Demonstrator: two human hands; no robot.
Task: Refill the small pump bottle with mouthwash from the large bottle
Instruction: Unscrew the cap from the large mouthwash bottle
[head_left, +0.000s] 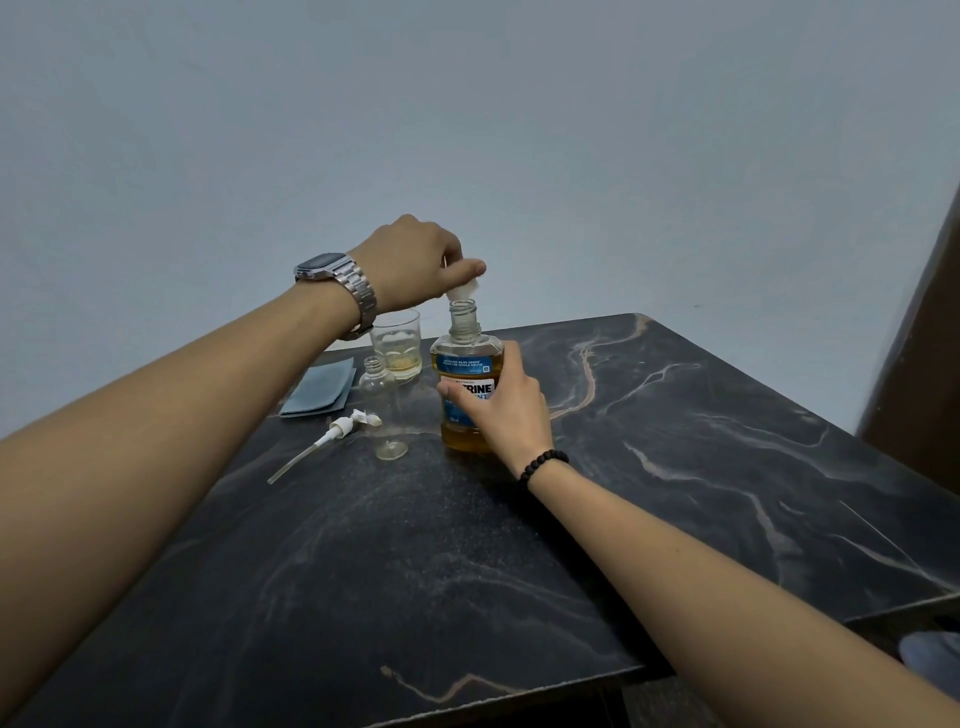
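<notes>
The large mouthwash bottle (466, 358), amber liquid and blue label, stands upright on the dark marble table (675, 467) with its neck uncovered. My right hand (501, 410) grips its body. Just above the neck, my left hand (415, 262) pinches the white cap (462, 292). The small clear bottle (382, 410) stands open and nearly empty to the left. Its white pump head with tube (332, 434) lies on the table beside it.
A glass tumbler (397, 340) with a little amber liquid stands behind the small bottle. A folded grey-blue cloth (322, 389) lies at the table's far left. A wall rises behind; a dark brown panel (919, 364) stands at the right.
</notes>
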